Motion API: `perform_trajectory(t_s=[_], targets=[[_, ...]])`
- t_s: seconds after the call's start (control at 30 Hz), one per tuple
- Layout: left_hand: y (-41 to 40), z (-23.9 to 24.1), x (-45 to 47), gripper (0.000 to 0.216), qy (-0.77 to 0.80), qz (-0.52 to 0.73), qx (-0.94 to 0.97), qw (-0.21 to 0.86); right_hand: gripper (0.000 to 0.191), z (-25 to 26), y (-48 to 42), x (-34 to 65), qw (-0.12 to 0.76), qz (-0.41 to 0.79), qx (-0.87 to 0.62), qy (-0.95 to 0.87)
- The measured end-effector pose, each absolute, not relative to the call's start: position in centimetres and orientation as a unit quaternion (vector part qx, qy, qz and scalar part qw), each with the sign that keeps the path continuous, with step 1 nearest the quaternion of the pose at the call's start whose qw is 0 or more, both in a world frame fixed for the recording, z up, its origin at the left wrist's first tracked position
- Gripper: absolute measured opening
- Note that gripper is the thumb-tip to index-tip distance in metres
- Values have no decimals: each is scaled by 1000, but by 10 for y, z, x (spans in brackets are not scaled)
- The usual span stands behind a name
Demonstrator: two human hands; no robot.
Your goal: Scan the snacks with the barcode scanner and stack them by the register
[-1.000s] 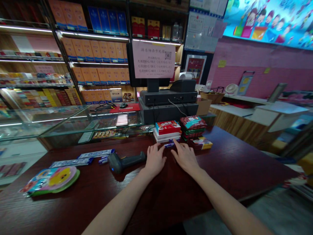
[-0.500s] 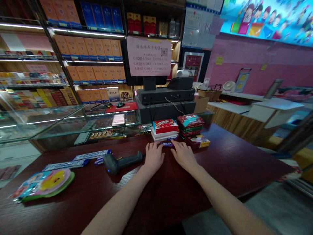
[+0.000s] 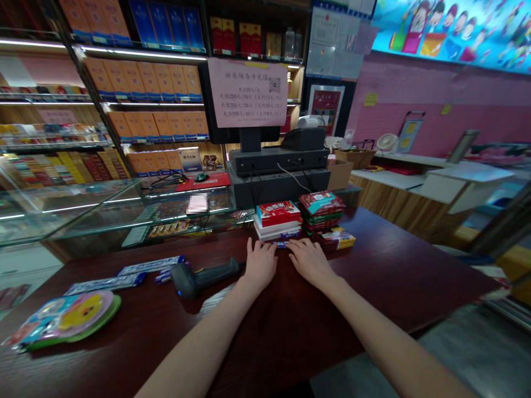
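Note:
My left hand (image 3: 261, 264) lies palm down on the dark red-brown counter (image 3: 290, 331), its fingers spread. Opposite it, my right hand (image 3: 311, 261) reaches forward with its fingers stretched out. Between their fingertips lies a small purple-wrapped snack bar (image 3: 281, 244); the fingertips seem to touch its two ends. Just behind are a stack of red and white boxes (image 3: 277, 214) and, to the right, a pile of red and green snack packets (image 3: 321, 207). Yellow and brown packets (image 3: 338, 237) lie in front of that pile. A barcode scanner (image 3: 199, 277) rests left of my left hand.
Long blue and white packets (image 3: 105, 283), small purple bars (image 3: 164, 275) and a colourful bagged toy (image 3: 77, 318) lie to the left. Behind stand a glass display case (image 3: 136, 221) and a cash register (image 3: 280, 163) with a paper sign (image 3: 249, 94).
The view has shifted slightly. My right hand has edged left, towards my left hand, and less of the purple snack bar shows between them. The other goods stay in place.

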State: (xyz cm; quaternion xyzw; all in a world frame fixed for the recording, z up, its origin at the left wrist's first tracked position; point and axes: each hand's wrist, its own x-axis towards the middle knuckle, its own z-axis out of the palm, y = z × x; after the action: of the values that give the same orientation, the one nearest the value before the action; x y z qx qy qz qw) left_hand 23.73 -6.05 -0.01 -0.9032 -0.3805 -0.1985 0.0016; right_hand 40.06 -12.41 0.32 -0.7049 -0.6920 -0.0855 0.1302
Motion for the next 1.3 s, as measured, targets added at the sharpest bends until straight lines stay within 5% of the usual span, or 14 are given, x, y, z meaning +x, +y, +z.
perform_trajectory(t_s=[0.97, 1.3], targets=[[-73, -8, 251, 39, -328, -165, -930, 9, 34, -10, -124, 440, 190, -77, -644, -737], [-71, -7, 258, 41, -337, -174, -925, -7, 45, -14, -116, 443, 149, -113, -640, -745]])
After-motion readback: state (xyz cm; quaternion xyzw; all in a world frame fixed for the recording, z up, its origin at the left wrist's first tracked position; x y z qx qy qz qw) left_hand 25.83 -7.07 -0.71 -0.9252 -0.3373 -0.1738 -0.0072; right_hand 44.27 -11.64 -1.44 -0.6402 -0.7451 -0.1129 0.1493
